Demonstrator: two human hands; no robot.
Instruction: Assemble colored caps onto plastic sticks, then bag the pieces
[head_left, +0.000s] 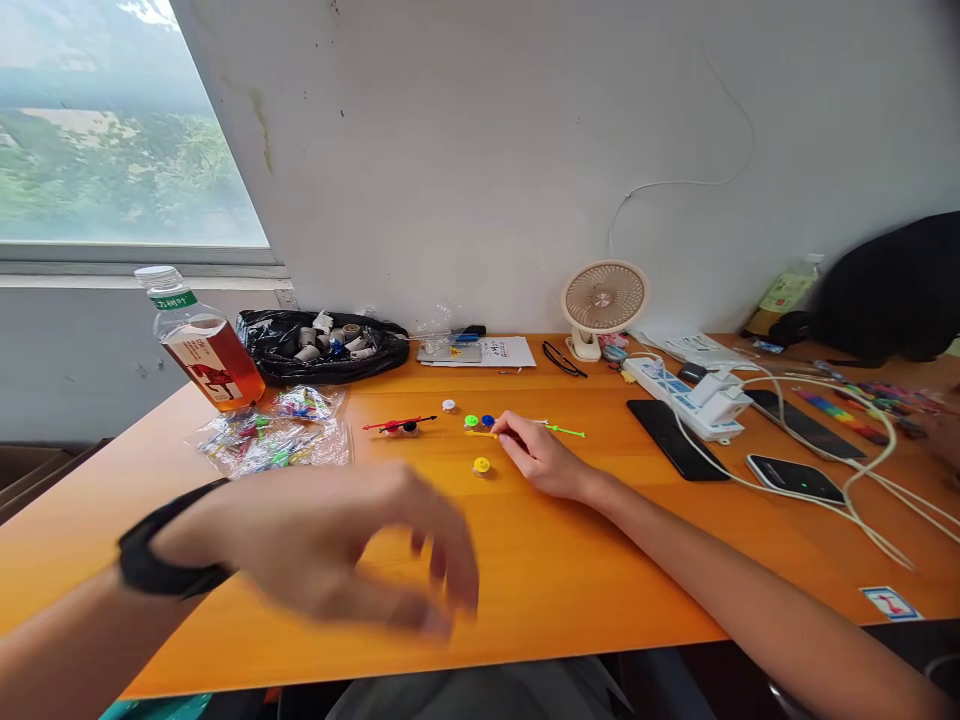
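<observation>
My right hand pinches a thin yellow arrow-shaped piece just above or on the table; I cannot tell which. Close by are a small green round piece and a blue one. A yellow round piece sits nearer to me, and a white one farther back. To the left, a red arrow and a black one lie over round pieces. A bright green arrow lies behind my right hand. Blurred by motion, my left hand hovers over the near table, fingers curved and apart, holding nothing visible.
Clear bags of coloured parts, a tea bottle and a black bag of tubes stand at the left. At the right are a small fan, a power strip, cables and phones. Another person's hand shows far right.
</observation>
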